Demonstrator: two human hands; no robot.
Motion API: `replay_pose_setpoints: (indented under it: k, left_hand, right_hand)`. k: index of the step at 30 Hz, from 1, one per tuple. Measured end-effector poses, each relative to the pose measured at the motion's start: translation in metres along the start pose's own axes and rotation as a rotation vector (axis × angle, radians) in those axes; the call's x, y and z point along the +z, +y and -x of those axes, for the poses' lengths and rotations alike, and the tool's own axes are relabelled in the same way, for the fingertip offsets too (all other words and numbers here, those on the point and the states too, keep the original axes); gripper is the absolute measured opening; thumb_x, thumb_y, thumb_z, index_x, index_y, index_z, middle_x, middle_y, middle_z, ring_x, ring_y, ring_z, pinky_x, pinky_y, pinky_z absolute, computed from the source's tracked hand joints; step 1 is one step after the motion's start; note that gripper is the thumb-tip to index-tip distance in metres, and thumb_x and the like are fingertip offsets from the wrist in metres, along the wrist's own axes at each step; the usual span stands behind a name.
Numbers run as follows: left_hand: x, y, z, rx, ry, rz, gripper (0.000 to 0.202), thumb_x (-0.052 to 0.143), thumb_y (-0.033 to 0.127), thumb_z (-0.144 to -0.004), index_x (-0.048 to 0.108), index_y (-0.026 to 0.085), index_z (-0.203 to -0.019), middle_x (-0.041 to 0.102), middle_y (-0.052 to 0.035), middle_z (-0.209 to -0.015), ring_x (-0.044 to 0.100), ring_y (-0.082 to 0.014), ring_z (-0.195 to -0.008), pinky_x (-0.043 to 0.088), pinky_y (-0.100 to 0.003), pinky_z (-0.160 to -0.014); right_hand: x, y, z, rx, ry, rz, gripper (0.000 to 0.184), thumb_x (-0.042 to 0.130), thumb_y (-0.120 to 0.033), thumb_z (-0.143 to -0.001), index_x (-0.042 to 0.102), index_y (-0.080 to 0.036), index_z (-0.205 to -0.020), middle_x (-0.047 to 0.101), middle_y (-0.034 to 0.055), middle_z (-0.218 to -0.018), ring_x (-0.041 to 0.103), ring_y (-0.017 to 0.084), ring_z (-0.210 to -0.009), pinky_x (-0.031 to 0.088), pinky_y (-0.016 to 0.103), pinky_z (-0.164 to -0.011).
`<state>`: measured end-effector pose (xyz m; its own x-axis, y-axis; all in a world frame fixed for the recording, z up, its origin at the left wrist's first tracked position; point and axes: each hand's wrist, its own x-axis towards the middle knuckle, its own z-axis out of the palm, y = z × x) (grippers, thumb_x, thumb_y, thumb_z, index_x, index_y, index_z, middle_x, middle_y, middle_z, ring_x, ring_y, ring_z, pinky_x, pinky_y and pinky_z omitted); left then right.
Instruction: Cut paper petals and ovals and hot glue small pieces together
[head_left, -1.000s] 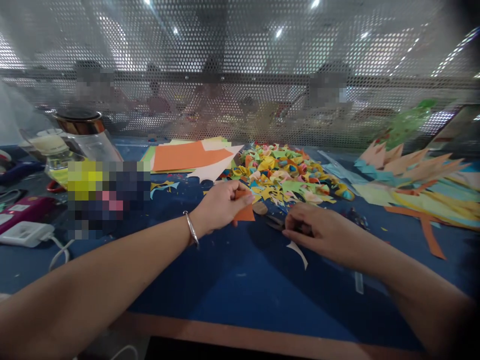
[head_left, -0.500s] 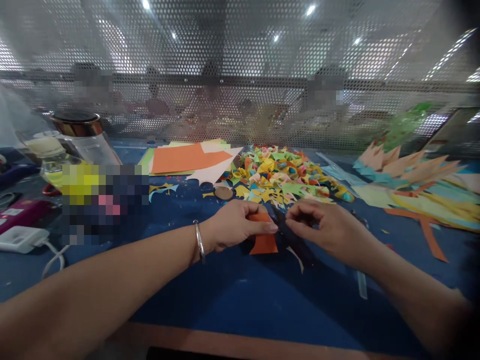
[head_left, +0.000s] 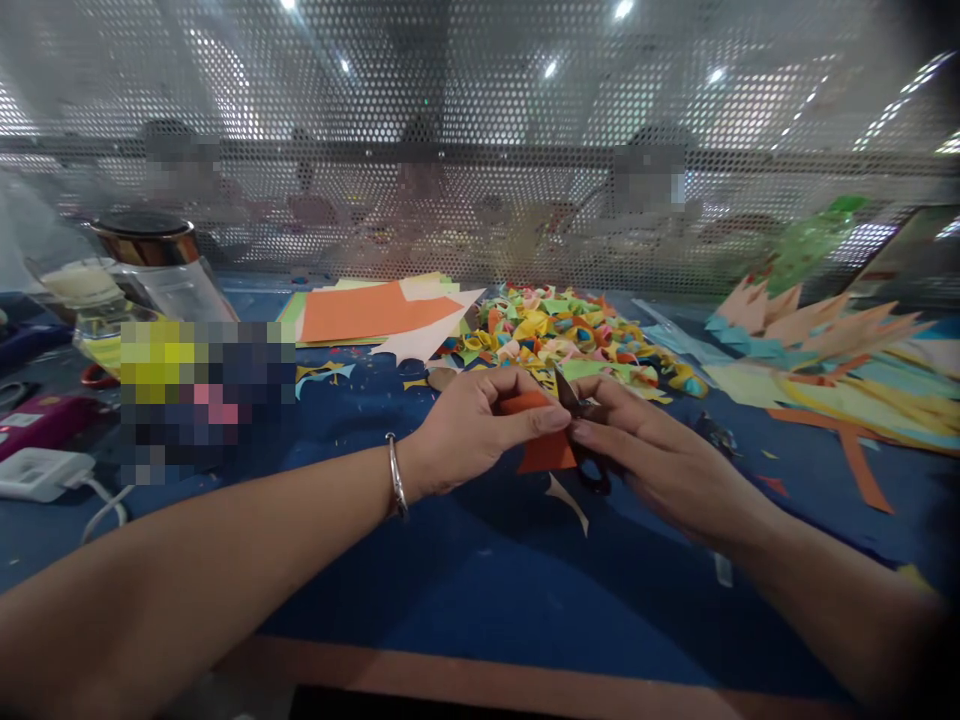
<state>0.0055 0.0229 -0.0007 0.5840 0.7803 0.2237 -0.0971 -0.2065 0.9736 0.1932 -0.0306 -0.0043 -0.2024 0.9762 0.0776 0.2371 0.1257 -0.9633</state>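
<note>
My left hand, a metal bangle on its wrist, pinches a small orange piece of paper above the blue table. My right hand is closed around a pair of dark scissors, whose blades point up beside the paper's right edge. A white paper sliver lies on the table just below both hands.
A heap of curled coloured paper bits lies beyond the hands. Orange and white sheets are stacked at the back left, pointed paper cut-outs at the right. A jar, a white charger and a perforated metal screen are also there.
My left hand has carried the orange paper right and up off the table. My right hand picked up the scissors from the table and brought them to the paper.
</note>
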Motion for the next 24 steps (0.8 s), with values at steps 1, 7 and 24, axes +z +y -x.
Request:
replay_pose_setpoints:
  k: [1, 7, 24]
  left_hand:
    - [0.000, 0.000, 0.000, 0.003, -0.001, -0.025, 0.032, 0.077, 0.042, -0.076, 0.060, 0.015, -0.073, 0.060, 0.0012, -0.072, 0.051, -0.0093, -0.067, 0.041, -0.024, -0.064]
    - [-0.007, -0.006, -0.003, 0.038, 0.208, -0.209, 0.023, 0.068, 0.039, -0.085, 0.059, 0.018, -0.083, 0.064, -0.0005, -0.075, 0.058, -0.0111, -0.069, 0.046, -0.023, -0.065]
    - [-0.036, -0.012, -0.013, 0.012, 0.457, -0.272, 0.018, 0.061, 0.037, -0.090, 0.053, 0.022, -0.083, 0.053, 0.0053, -0.062, 0.049, -0.0059, -0.039, 0.035, -0.022, -0.040]
  right_hand:
    - [0.001, 0.000, 0.000, 0.031, 0.009, -0.008, 0.032, 0.059, -0.051, -0.091, 0.053, -0.024, -0.108, 0.058, -0.0017, -0.075, 0.052, 0.013, -0.059, 0.044, 0.026, -0.053]
    - [-0.008, 0.003, -0.001, -0.039, 0.117, 0.463, 0.030, 0.060, -0.052, -0.087, 0.058, -0.023, -0.089, 0.058, 0.0001, -0.070, 0.052, 0.016, -0.061, 0.041, 0.029, -0.056]
    - [-0.012, -0.002, 0.002, 0.130, -0.280, 0.641, 0.034, 0.059, -0.052, -0.085, 0.063, -0.021, -0.071, 0.056, -0.0008, -0.061, 0.047, 0.014, -0.056, 0.036, 0.027, -0.053]
